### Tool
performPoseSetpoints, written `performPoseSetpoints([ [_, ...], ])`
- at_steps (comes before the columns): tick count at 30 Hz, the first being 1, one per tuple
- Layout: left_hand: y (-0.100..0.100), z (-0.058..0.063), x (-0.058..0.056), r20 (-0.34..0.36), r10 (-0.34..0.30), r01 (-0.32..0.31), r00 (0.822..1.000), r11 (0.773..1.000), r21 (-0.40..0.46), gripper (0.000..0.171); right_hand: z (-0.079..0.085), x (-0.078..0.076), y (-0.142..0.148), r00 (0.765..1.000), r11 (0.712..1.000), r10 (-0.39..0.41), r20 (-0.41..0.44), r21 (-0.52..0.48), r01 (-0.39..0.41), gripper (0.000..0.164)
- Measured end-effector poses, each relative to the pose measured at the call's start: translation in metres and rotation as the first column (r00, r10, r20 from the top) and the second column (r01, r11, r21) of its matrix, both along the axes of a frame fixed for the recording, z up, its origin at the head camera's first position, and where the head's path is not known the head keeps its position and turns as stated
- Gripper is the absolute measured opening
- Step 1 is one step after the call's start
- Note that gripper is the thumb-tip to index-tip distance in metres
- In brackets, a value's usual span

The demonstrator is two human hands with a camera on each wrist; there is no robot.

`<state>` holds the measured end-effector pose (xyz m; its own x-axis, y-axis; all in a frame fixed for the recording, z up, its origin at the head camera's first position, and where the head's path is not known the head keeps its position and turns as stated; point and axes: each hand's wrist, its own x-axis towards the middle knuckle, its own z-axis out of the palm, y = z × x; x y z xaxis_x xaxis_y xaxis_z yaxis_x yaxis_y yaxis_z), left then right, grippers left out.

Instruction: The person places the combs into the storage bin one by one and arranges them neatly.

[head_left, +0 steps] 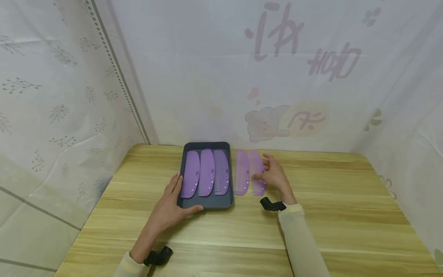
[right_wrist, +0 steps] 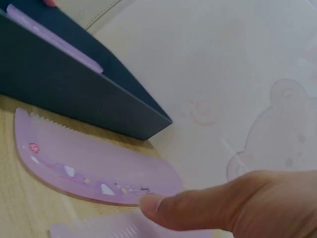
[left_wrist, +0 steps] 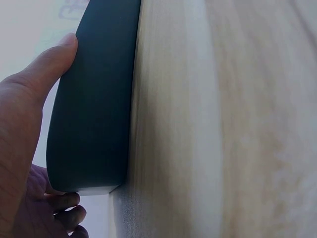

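Observation:
Three purple combs lie side by side in a dark grey tray (head_left: 211, 203): a left comb (head_left: 191, 173), a middle comb (head_left: 206, 171) and a right comb (head_left: 221, 173). My left hand (head_left: 169, 207) holds the tray's near left corner, thumb along the front wall and fingers along the left side. Two paler purple combs lie on the table right of the tray, the nearer one (right_wrist: 99, 161) printed with small hearts. Over the outer comb (head_left: 257, 165) is my right hand (head_left: 275, 175), its thumb across the comb and its fingers spread by the comb's right edge.
The wood-grain table (head_left: 225, 246) reaches back to a white printed curtain (head_left: 200, 77). Another curtain, with leaf prints (head_left: 62, 111), hangs at the left. A black wrist mount (head_left: 273, 204) sits on the right wrist and another mount (head_left: 159, 256) on the left.

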<state>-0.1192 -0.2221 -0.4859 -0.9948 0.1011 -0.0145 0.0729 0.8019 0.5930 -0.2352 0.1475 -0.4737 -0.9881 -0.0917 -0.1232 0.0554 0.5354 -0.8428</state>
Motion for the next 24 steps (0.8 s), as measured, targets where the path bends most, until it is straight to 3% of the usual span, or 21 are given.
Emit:
performPoseSetpoints([
  [7,0.000,0.000,0.000,-0.004,0.003,-0.003,1.000,1.000,0.004,0.135,0.000,0.000,-0.008,0.998,0.989,-0.039,-0.057,0.144,0.047,0.102],
  [10,0.000,0.000,0.000,-0.008,0.004,-0.004,1.000,1.000,0.003,0.135,0.001,0.002,-0.007,0.998,0.983,-0.052,-0.041,0.174,0.058,0.101],
  [17,0.001,-0.001,0.001,-0.017,0.003,-0.003,1.000,1.000,0.002,0.135,0.003,0.002,0.006,0.997,0.996,-0.054,0.056,0.070,0.050,0.076],
  [24,0.001,0.000,0.001,-0.012,0.000,0.000,1.000,1.000,-0.008,0.135,0.000,-0.002,0.019,0.985,0.997,-0.023,0.168,-0.067,0.035,0.067],
])
